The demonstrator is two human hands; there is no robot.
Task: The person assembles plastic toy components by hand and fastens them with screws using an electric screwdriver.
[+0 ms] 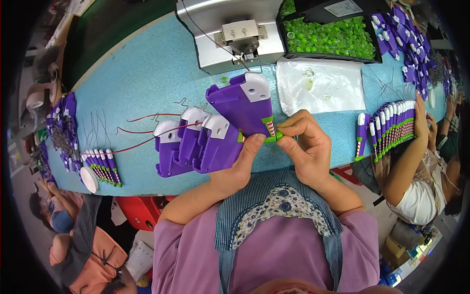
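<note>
My left hand (236,166) is closed on several purple plastic pieces with white ends. Its thumb presses near the green foot of the uppermost purple piece (242,110), which stands highest and has a red-and-white striped leg. Lower and to the left, another purple piece (213,147) and others fan out from the same hand. A dark red wire (161,138) trails from the lower group. My right hand (308,147) pinches the green tip (274,137) of the uppermost piece between thumb and forefinger. The far sides of the held pieces are hidden.
A steel machine (240,41) stands at the back of the blue table (132,68). Right of it sits a black bin (333,55) of green caps, with a white plastic sheet (320,88) before it. Rows of purple pieces (399,122) lie right. Co-workers sit on both sides.
</note>
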